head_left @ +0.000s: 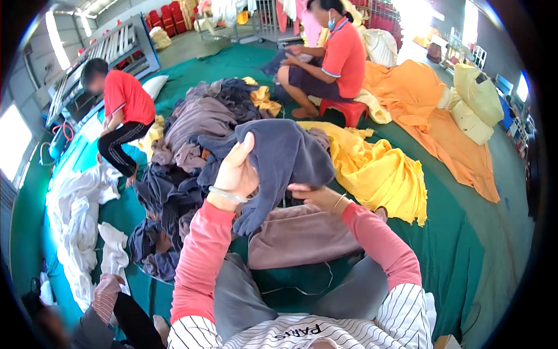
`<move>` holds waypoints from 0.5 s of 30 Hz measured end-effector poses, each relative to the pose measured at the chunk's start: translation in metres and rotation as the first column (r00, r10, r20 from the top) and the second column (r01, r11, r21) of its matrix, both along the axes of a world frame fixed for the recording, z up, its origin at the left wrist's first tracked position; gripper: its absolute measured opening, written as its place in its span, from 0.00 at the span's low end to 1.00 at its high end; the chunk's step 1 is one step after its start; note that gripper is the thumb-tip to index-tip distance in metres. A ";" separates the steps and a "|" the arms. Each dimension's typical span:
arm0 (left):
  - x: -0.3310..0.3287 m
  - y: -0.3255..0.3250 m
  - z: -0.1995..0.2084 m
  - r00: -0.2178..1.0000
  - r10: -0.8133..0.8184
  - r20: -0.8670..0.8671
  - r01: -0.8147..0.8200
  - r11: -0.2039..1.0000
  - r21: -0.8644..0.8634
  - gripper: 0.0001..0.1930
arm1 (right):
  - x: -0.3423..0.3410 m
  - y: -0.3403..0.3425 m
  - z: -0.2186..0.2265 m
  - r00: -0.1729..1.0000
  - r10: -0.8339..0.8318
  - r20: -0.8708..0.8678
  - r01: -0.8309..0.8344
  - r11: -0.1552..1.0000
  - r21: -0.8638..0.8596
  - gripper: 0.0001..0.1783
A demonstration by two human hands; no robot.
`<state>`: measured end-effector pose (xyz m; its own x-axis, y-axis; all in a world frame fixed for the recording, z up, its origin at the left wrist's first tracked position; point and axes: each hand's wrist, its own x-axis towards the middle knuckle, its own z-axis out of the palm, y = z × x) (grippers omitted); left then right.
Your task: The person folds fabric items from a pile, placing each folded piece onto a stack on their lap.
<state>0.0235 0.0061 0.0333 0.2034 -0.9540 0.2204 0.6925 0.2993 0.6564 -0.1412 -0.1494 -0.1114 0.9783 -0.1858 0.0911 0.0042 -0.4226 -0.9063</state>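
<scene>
A dark grey-blue cloth (290, 154) hangs bunched in front of me, raised over my lap. My left hand (237, 171) grips its left side, thumb up along the edge, other fingers partly covered by the fabric. At the lower right edge, my right hand (318, 196) is closed on the same cloth, with some fingertips hidden under it. Below both hands lies a folded brown-mauve cloth (299, 238), between my knees. Just beyond the held piece rises a big heap of dark grey and mauve cloths (197, 119).
Yellow cloth (378, 174) and orange cloth (430, 116) spread to the right on the green ground sheet (442, 244). White cloths (81, 203) lie left. Two people in red tops sit beyond the heap, one on a red stool (344, 110). Another person's legs show lower left.
</scene>
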 end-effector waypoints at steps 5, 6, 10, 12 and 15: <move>0.028 0.002 0.001 0.987 0.153 0.058 -0.149 0.987 -0.062 0.18 | 0.016 0.039 0.033 0.993 0.078 -0.094 0.017 0.671 0.741 0.17; 0.035 0.000 0.001 0.978 0.191 0.087 -0.186 0.981 -0.061 0.18 | 0.016 0.037 0.041 0.995 0.089 -0.050 -0.021 0.652 0.758 0.17; 0.053 0.002 -0.001 0.928 0.337 0.157 -0.314 0.937 -0.152 0.19 | 0.026 0.027 0.060 0.997 -0.073 -0.004 0.055 0.722 0.690 0.20; 0.044 0.003 0.006 0.933 0.337 0.130 -0.312 0.933 -0.181 0.19 | 0.030 0.016 0.053 0.992 -0.116 -0.050 0.123 0.802 0.584 0.27; 0.031 0.003 0.008 0.928 0.362 0.092 -0.335 0.916 -0.221 0.19 | 0.036 0.020 0.022 0.979 -0.102 -0.177 0.184 0.820 0.542 0.27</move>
<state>0.0546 0.0092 0.0415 0.4721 -0.7619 0.4435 0.4343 0.6388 0.6351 -0.1047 -0.1295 -0.0895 0.9317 -0.3039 -0.1988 -0.1546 0.1635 -0.9744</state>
